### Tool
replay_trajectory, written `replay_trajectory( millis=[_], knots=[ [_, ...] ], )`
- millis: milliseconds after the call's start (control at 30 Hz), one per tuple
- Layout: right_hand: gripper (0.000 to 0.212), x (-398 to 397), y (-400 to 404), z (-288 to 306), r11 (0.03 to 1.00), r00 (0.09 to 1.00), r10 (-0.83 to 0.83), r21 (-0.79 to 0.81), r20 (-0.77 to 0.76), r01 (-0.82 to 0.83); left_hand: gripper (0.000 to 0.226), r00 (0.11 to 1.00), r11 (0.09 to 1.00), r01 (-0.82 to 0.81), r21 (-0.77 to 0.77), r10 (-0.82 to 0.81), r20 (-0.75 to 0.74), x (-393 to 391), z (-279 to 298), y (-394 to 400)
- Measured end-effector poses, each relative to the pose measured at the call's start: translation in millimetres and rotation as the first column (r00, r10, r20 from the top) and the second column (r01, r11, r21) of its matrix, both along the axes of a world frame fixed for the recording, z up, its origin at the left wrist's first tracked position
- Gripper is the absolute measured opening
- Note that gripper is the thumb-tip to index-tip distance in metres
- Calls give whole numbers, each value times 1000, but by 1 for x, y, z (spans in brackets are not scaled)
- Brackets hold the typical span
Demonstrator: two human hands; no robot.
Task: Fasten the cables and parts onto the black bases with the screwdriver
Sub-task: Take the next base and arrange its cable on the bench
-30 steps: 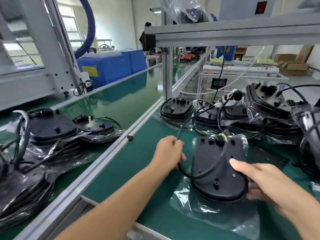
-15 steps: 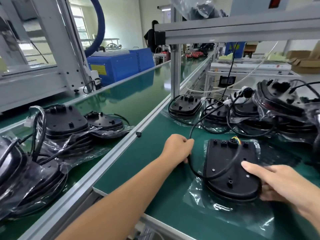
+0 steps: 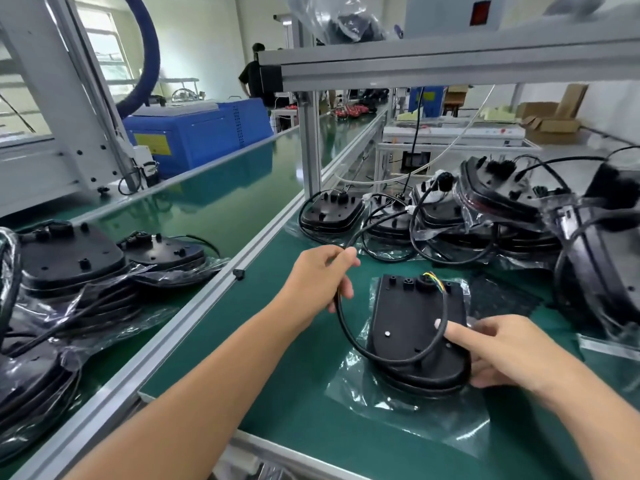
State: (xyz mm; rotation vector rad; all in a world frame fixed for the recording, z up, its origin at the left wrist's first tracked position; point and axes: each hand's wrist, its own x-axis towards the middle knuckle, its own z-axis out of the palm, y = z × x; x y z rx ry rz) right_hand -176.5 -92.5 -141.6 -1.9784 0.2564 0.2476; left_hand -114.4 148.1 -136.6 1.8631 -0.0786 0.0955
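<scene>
Head view: at left of frame, stacked bases (image 3: 69, 261) lie in plastic. At centre, the left hand (image 3: 320, 275) pinches the black cable (image 3: 343, 327) (it loops over the base). Lower right, the right hand (image 3: 502, 351) grips the black base (image 3: 412, 320), forefinger extended.

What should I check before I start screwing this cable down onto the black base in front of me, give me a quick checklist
1. Cable in grip: ok. The left hand pinches the black cable.
2. Base steadied: ok. The right hand holds the black base at its right edge, index finger on top.
3. Base flat on the bench: cannot tell. It lies on a clear plastic bag.
4. Cable routed: not ok. It loops loosely across the base.
5. Coloured wires at the top port: cannot tell whether seated.
6. Screwdriver at hand: not ok. None in view.
</scene>
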Motion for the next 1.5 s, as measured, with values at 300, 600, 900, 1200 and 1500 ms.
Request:
replay_trajectory(
  millis=[300, 600, 900, 1200, 1500],
  knots=[
    [18, -7, 5, 21, 779, 865, 50, -562, 499, 279, 19, 903, 893, 265, -365, -362, -230, -13, 6, 8],
    [28, -21, 78, 34, 941, 855, 263, -314, 447, -125, 25, 878, 804, 349, -481, -460, -133, -13, 23, -10],
    [21, -30, 103, 26, 930, 896, 342, -237, 283, -280, 23, 799, 872, -42, -487, -263, -540, 86, 19, -26],
    [22, -3, 112, 49, 766, 986, 157, 624, 57, -158, 25, 830, 804, 24, -595, -347, -436, 92, 19, -52],
    [23, -11, 122, 48, 920, 957, 210, 291, 200, -262, 31, 820, 833, -168, -526, -179, -544, 115, 29, -26]
  ],
)
